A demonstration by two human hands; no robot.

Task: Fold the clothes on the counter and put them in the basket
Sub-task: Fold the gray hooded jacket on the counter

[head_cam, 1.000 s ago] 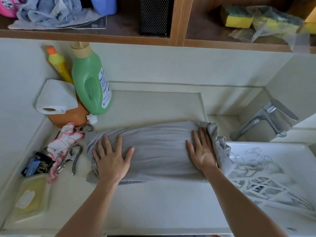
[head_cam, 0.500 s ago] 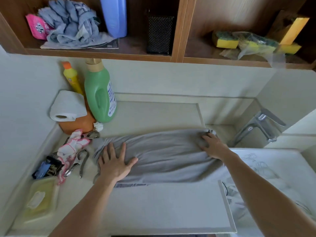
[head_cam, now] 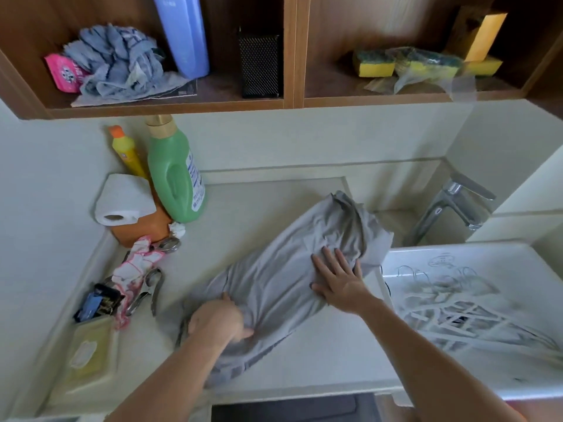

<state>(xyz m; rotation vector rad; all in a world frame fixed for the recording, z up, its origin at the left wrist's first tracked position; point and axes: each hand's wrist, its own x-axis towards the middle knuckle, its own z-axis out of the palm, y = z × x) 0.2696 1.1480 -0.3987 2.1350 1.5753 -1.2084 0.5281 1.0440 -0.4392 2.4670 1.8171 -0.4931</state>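
Note:
A grey garment (head_cam: 283,269), folded into a long strip, lies slantwise on the pale counter (head_cam: 262,202), from near left to far right. My left hand (head_cam: 217,321) grips the cloth at its near left end, with the fabric bunched under the curled fingers. My right hand (head_cam: 338,278) lies flat on the strip's right part, fingers spread. Beyond that hand the far end is rumpled near the sink's edge. No basket is in view.
A white sink (head_cam: 475,373) with white hangers (head_cam: 457,318) and a chrome tap (head_cam: 451,208) is at right. At left stand a green bottle (head_cam: 173,178), a yellow bottle (head_cam: 126,153), a paper roll (head_cam: 122,199), pliers (head_cam: 149,290), clips and a wipes pack (head_cam: 88,351). Shelves hang above.
The garment has swung from lying straight across to a slant, its left end pulled nearer. My left hand went from flat to gripping the cloth; my right hand moved back onto the strip.

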